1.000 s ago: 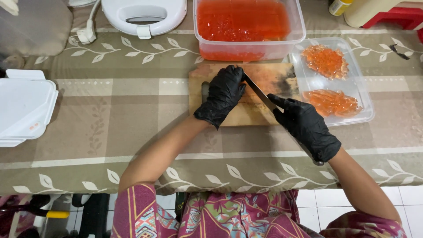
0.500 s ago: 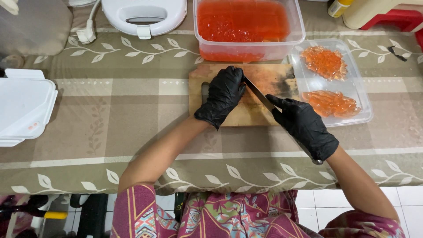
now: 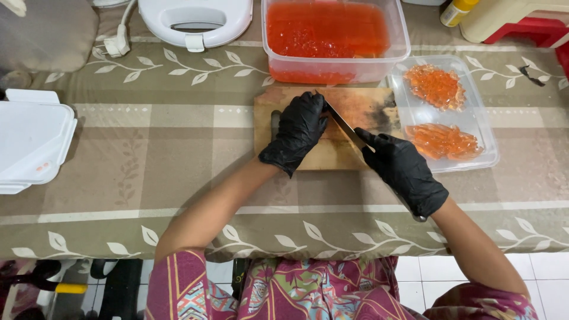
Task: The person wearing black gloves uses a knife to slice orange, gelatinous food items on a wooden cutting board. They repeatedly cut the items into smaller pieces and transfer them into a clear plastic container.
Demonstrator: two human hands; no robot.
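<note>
Both gloved hands stayed on the wooden cutting board (image 3: 349,157), barely shifted from a second before. The left hand (image 3: 298,131) pressed down flat, whatever lay under it hidden; the right hand (image 3: 406,172) remained clenched around the knife (image 3: 347,129), its blade angled across the board's middle.

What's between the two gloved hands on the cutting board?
In the head view, the knife blade slants between the left hand and right hand, over the board.

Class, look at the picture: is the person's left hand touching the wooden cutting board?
Touching. The head view shows the gloved left hand pressed flat on the wooden cutting board, with no gap visible, beside the knife.
</note>
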